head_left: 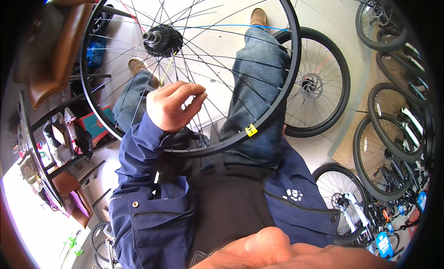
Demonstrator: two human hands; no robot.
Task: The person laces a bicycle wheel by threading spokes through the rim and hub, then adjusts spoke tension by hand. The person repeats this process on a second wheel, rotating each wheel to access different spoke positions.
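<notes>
While a tyreless wheel [163, 40] spans the person's legs [254, 90], the left hand [173, 103] curls near its spokes [222, 25].
Thumb [197, 105] and forefinger [190, 89] nearly meet; I can't judge that grip, or the mostly hidden right hand [284, 129].

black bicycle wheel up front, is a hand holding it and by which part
Cannot be told: the left hand is curled over the black spoked bicycle wheel, but whether the fingers pinch any part is unclear; the right hand is mostly hidden.
</notes>
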